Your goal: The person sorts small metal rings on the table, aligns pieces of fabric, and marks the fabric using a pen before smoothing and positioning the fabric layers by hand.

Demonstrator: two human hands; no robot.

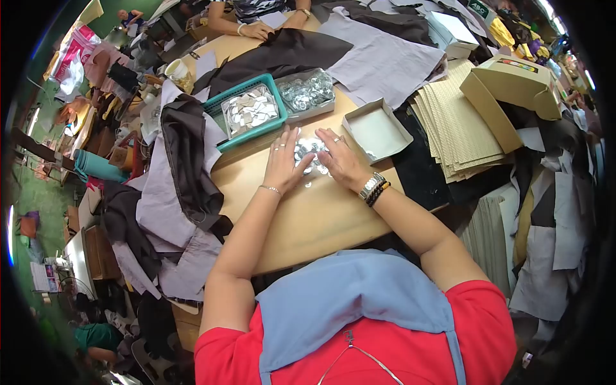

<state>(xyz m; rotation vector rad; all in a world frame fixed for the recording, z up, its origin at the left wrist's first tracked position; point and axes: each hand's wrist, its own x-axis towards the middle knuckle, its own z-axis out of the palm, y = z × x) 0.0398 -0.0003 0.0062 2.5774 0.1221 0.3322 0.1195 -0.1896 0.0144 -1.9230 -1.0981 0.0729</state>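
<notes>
"What did your camera give you of the 2 hands?"

"I had both over the counter (pixel 308 221), 1 on each side of a pile of shiny metal pieces (pixel 308 146). The left hand (pixel 281 163) stretched its fingers forward, the thumb well apart from them and reaching in over the pile."

"And the right hand (pixel 350 160)?"

"Its fingers were stretched out too, loosely apart, along the pile's right edge. I couldn't tell whether any pieces lay under either palm."

"Where was the pile among the containers?"

"On the bare wood, just short of them. Beyond the left hand I saw a teal basket (pixel 251 137) of pale pieces, and touching or just beside it, a clear box (pixel 316 111) of more metal pieces. An open white box (pixel 380 130) sat just past the right hand."

"Anything farther off?"

"Dark cloth (pixel 279 59) behind the containers, a stack of textured sheets (pixel 452 128) to the right, and a co-worker's hand (pixel 255 31) at the far side."
</notes>
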